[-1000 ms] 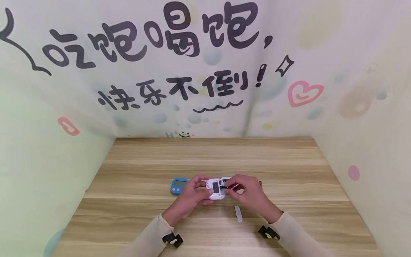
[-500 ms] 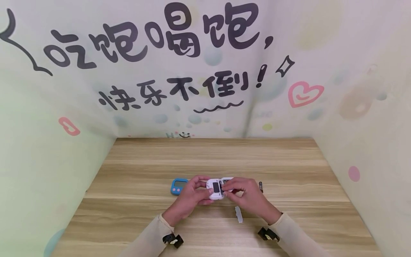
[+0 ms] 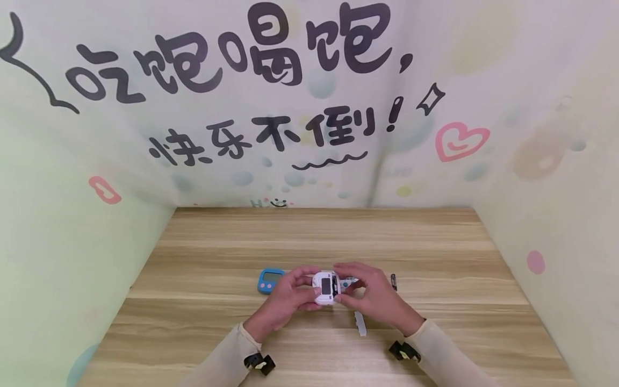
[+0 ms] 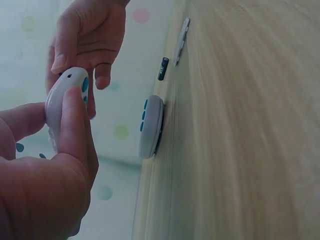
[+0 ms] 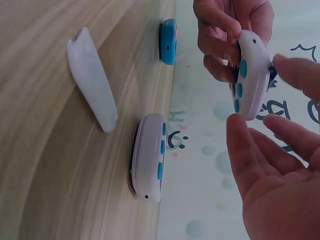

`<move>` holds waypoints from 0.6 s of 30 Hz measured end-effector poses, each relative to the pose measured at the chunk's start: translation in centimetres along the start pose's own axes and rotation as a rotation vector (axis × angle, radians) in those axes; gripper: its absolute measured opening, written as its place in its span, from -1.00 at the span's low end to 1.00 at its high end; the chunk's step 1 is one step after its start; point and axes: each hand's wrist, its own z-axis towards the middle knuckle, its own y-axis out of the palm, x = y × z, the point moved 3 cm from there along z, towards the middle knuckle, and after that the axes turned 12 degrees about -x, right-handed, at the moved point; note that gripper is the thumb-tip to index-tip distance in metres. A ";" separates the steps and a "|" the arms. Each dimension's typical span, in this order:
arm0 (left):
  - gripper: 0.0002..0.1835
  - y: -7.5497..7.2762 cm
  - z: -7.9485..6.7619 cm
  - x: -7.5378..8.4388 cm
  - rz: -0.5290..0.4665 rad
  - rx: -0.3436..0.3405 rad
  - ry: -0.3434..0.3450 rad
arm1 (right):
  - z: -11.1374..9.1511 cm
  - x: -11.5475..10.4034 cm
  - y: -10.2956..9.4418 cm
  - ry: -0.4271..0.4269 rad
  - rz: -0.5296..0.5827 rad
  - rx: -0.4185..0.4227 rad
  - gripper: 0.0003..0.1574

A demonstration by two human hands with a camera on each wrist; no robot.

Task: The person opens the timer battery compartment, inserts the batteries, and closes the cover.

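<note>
My left hand (image 3: 290,293) grips a white digital timer (image 3: 326,285) above the table, back side up, thumb on the back and fingers beneath. A dark panel and an uncovered battery slot show on that back. In the slot lies a dark battery (image 3: 336,285), partly covered by fingers. My right hand (image 3: 374,290) holds the timer's right edge; in the right wrist view one fingertip presses the dark battery (image 5: 272,72) while the thumb touches the end of the casing. Blue buttons line the timer's front (image 5: 245,75).
A second white timer (image 5: 150,155) with blue buttons lies on the table behind the right hand. The blue timer (image 3: 270,280) sits to the left. A loose battery (image 3: 394,282) lies at right, and a white battery cover (image 3: 360,323) lies nearer me. Printed walls enclose the table.
The battery pinched in my right hand has gone into the timer's slot. My right fingers have spread along the timer's edge, and the timer has shifted slightly right and towards me.
</note>
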 end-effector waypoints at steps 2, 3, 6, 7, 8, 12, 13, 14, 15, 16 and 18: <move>-0.39 0.1 0.0 0.0 0.006 -0.020 0.001 | 0.0 0.1 0.0 0.028 0.025 -0.037 -0.24; -0.38 0.1 0.0 0.0 0.008 -0.027 -0.002 | 0.0 0.1 0.0 0.040 0.029 -0.052 -0.23; -0.35 0.1 0.0 -0.1 0.009 -0.042 -0.007 | -0.1 0.1 0.1 0.061 0.034 -0.078 -0.29; -0.34 0.1 0.0 -0.1 0.007 -0.042 -0.011 | -0.1 0.1 0.1 0.066 0.027 -0.079 -0.31; -0.33 0.1 0.0 -0.2 0.004 -0.040 -0.017 | -0.1 0.1 0.1 0.071 0.019 -0.080 -0.32; -0.33 0.0 -0.1 -0.4 -0.005 -0.036 -0.039 | -0.1 0.1 0.1 0.091 -0.035 -0.074 -0.35; -0.34 0.0 -0.1 -0.4 -0.002 -0.037 -0.040 | -0.1 0.1 0.1 0.096 -0.046 -0.072 -0.38; -0.34 0.0 -0.1 -0.4 0.001 -0.041 -0.039 | -0.1 0.1 0.1 0.104 -0.054 -0.068 -0.43; -0.34 0.1 -0.2 -0.4 0.007 -0.046 -0.039 | -0.1 0.1 0.1 0.110 -0.065 -0.064 -0.48; -0.35 0.2 -0.2 -0.4 0.012 -0.053 -0.037 | 0.0 0.1 0.1 0.113 -0.075 -0.061 -0.53; -0.35 0.4 -0.2 -0.3 0.018 -0.064 -0.035 | 0.0 0.1 0.0 0.110 -0.094 -0.057 -0.62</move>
